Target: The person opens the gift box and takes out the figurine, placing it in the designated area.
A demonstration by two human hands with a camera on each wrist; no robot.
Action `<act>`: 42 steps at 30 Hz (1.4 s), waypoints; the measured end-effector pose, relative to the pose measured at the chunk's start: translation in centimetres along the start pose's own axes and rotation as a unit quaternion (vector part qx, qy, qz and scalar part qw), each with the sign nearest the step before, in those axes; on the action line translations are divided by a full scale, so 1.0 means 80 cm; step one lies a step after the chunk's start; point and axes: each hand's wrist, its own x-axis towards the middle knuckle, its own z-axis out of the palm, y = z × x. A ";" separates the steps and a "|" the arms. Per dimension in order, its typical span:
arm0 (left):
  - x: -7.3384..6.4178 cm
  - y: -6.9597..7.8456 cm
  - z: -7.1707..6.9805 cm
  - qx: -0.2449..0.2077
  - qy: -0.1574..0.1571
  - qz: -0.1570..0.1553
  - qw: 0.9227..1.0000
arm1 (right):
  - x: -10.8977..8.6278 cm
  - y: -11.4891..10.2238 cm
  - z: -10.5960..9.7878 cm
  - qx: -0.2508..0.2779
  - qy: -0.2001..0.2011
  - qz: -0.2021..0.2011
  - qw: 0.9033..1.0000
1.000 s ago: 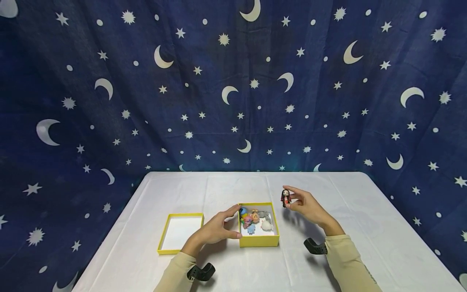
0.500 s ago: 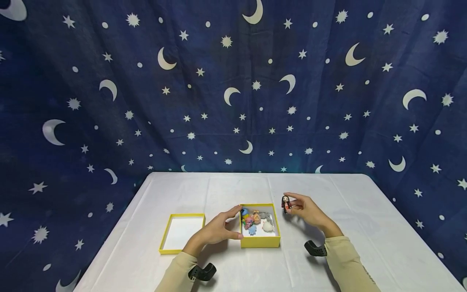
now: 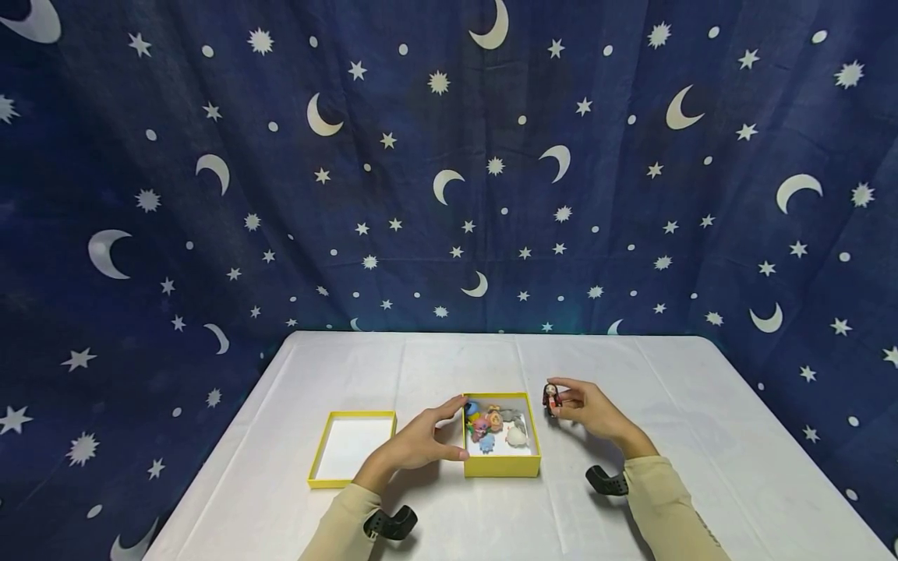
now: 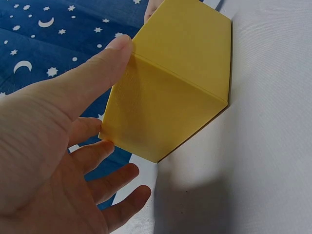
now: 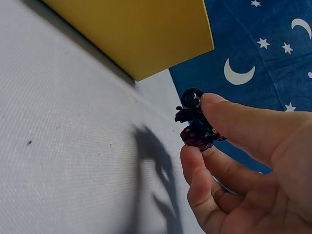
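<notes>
My right hand (image 3: 596, 409) pinches a small figurine (image 3: 551, 400) with long black hair and a red-and-white front. It is upright, just right of the yellow box (image 3: 502, 467); whether it touches the table I cannot tell. In the right wrist view, the figurine (image 5: 197, 122) sits between thumb and fingertips, its dark side showing. My left hand (image 3: 417, 442) holds the box's left side, thumb at the near corner and fingers at the far one. Inside lie several small toy figures, among them a pink one (image 3: 480, 428), a light blue one (image 3: 487, 443) and a white one (image 3: 517, 436).
A yellow-rimmed box lid (image 3: 353, 448) with a white inside lies left of the box, close to my left forearm. Everything stands on a table with a white cloth (image 3: 631, 366). Behind hangs a dark blue curtain (image 3: 393, 195) with moons and stars.
The figurine has come down toward the table in my right hand, staying right of the box. My left hand keeps its place on the box. The head view has shifted slightly.
</notes>
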 end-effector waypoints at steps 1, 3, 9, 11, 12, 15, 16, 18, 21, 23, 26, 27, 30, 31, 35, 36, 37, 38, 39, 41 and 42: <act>0.000 0.000 0.000 0.000 0.000 0.002 1.000 | 0.000 0.001 0.000 -0.004 0.000 0.003 1.000; 0.000 0.000 0.000 -0.001 -0.001 0.001 1.000 | 0.000 0.002 0.001 -0.011 0.000 0.008 1.000; 0.000 -0.001 0.000 -0.004 -0.006 0.003 1.000 | 0.001 0.006 0.005 -0.026 0.009 0.024 0.999; 0.000 -0.001 0.000 -0.005 -0.007 0.005 1.000 | 0.001 0.008 0.007 -0.032 0.013 0.029 0.999; 0.000 -0.001 0.000 -0.006 -0.007 0.002 1.000 | 0.002 0.009 0.008 -0.034 0.016 0.031 0.999; -0.001 -0.002 0.000 -0.003 -0.009 0.003 1.000 | 0.002 0.011 0.011 -0.055 0.025 0.032 0.998; -0.001 -0.002 0.000 -0.002 -0.009 0.003 1.000 | 0.002 0.011 0.012 -0.063 0.028 0.031 0.997; -0.002 -0.002 0.000 -0.001 -0.010 0.003 1.000 | 0.001 0.011 0.013 -0.076 0.033 0.029 0.996; -0.003 -0.002 0.000 -0.001 -0.009 0.002 1.000 | 0.001 0.010 0.015 -0.089 0.040 0.027 0.995; -0.002 -0.002 0.000 0.000 -0.007 0.000 1.000 | 0.002 0.010 0.015 -0.095 0.042 0.027 0.994; -0.002 -0.002 0.000 0.003 -0.006 -0.003 1.000 | 0.002 0.010 0.015 -0.106 0.044 0.027 0.993; -0.002 -0.002 0.000 0.004 -0.006 -0.003 1.000 | 0.003 0.010 0.015 -0.109 0.045 0.027 0.993; -0.002 -0.001 0.000 0.008 -0.009 -0.006 1.000 | 0.002 0.010 0.015 -0.120 0.047 0.025 0.991; -0.003 -0.001 0.000 0.010 -0.010 -0.007 1.000 | 0.002 0.011 0.015 -0.124 0.046 0.024 0.991; -0.003 -0.001 0.001 0.018 -0.011 -0.007 1.000 | 0.002 0.011 0.015 -0.127 0.050 0.031 0.990; -0.003 -0.001 0.001 0.019 -0.010 -0.007 1.000 | 0.002 0.011 0.015 -0.126 0.053 0.036 0.990; -0.003 -0.001 0.001 0.020 -0.010 -0.007 1.000 | 0.002 0.012 0.015 -0.129 0.052 0.034 0.990; -0.003 0.000 0.001 0.021 -0.010 -0.007 1.000 | 0.002 0.012 0.015 -0.127 0.053 0.034 0.990; -0.003 0.000 0.001 0.021 -0.010 -0.006 1.000 | 0.002 0.012 0.015 -0.128 0.053 0.030 0.990; -0.003 0.000 0.001 0.021 -0.010 -0.006 1.000 | 0.002 0.013 0.014 -0.129 0.055 0.020 0.990; -0.003 0.000 0.001 0.021 -0.010 -0.006 1.000 | 0.002 0.014 0.014 -0.130 0.056 0.016 0.990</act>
